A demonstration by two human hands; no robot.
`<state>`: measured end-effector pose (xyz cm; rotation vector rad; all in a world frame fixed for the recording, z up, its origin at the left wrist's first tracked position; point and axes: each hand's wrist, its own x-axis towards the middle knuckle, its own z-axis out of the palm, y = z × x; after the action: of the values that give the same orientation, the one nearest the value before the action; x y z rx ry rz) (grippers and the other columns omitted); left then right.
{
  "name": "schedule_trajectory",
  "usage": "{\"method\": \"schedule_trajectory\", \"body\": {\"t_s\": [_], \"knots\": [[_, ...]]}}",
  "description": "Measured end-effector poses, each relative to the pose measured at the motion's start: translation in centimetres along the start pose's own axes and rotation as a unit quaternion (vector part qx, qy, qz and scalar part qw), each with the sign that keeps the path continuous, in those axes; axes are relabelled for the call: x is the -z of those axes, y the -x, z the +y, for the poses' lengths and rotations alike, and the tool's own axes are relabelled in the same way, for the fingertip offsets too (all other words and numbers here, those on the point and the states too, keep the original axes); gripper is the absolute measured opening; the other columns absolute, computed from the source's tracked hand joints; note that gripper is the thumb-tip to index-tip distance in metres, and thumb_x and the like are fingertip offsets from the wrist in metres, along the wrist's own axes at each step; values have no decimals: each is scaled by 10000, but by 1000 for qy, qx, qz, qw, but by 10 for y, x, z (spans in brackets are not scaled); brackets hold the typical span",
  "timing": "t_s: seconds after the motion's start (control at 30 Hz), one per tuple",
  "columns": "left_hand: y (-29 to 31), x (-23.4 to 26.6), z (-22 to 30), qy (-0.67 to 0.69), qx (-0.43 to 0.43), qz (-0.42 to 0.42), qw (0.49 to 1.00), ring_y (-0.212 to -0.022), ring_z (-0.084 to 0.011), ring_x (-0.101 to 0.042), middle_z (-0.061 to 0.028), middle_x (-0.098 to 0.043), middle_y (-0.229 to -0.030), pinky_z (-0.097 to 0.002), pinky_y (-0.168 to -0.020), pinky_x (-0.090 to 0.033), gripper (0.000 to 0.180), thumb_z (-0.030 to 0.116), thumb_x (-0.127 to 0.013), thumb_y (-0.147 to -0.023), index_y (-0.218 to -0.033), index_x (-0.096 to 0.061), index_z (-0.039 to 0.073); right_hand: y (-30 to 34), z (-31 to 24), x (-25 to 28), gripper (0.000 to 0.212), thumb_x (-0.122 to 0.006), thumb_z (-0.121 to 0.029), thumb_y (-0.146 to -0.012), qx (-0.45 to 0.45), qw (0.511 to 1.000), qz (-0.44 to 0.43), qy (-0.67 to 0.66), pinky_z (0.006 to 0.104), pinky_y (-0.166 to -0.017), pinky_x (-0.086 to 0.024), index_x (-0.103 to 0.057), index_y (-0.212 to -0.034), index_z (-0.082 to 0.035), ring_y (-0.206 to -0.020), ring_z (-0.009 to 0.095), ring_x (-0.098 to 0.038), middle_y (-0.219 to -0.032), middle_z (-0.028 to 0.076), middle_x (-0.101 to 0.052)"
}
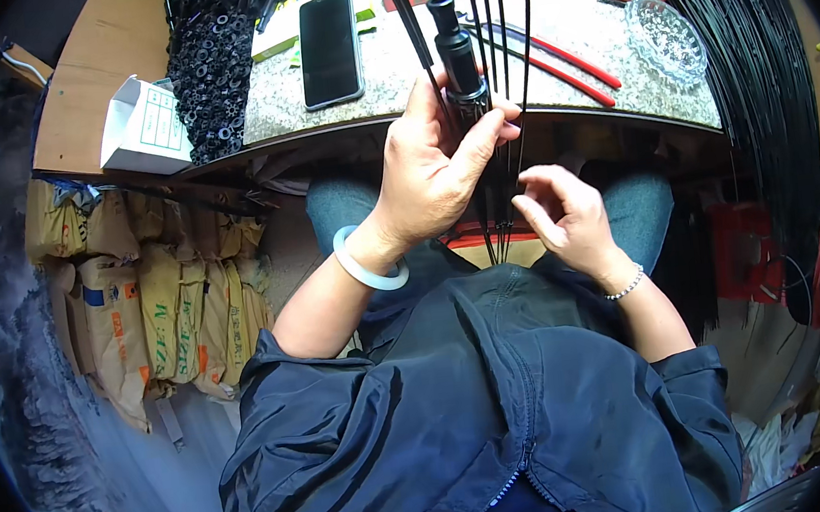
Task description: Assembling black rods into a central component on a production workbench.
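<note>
My left hand [436,169] is closed around a black plastic tubular part [457,54] with a stepped, narrower top, held upright above my lap. Several thin black rods [522,67] run up past it and gather to a narrow bunch below, near my jacket. Some of these rods pass between or behind the left fingers, and which ones are gripped is hidden. To the right of the bunch, my right hand [569,216] has its fingers loosely curled. A gap shows between its thumb and index finger, and the index fingertip is close to one rod; contact is unclear.
On the speckled tabletop [278,111] lie a phone [329,47] and red-handled pliers [571,78]. A glass dish [666,42] stands near long black rods [750,45]. Black small parts [209,68] are heaped left, by a white box [143,129]. Sacks [115,314] stand below.
</note>
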<state>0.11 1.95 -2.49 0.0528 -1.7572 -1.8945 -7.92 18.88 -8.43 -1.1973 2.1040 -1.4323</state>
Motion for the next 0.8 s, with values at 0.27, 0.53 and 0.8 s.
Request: {"method": "schedule_trajectory", "body": {"t_s": [0.27, 0.53, 0.8], "knots": [[2, -1, 3, -38, -2, -43, 998, -982, -190, -597, -150, -597, -1085, -322, -904, -457, 423, 27, -488, -924, -1316, -336, -23, -35, -45, 7, 340, -743, 8, -693, 298, 939, 148, 84, 231, -475, -397, -600, -1000, -10, -582, 136, -502, -750, 62, -567], [2, 2, 13, -117, -16, -49, 992, -1033, -144, -557, -134, -588, -1140, -291, -931, -421, 423, 26, -490, -919, -1315, -363, -51, -48, -52, -3, 313, -682, 13, -748, 266, 944, 168, 101, 235, -470, -433, -601, -1050, 2, -539, 154, -544, -797, 100, -620], [1, -3, 8, -225, -102, 29, 969, -816, -230, -680, -176, -658, -955, -288, -695, -533, 370, 53, -604, -852, -1168, -470, -83, -45, -61, -12, 312, -662, 25, -751, 239, 940, 191, 149, 267, -515, -483, -592, -1054, 22, -578, 196, -599, -818, 126, -639]]}}
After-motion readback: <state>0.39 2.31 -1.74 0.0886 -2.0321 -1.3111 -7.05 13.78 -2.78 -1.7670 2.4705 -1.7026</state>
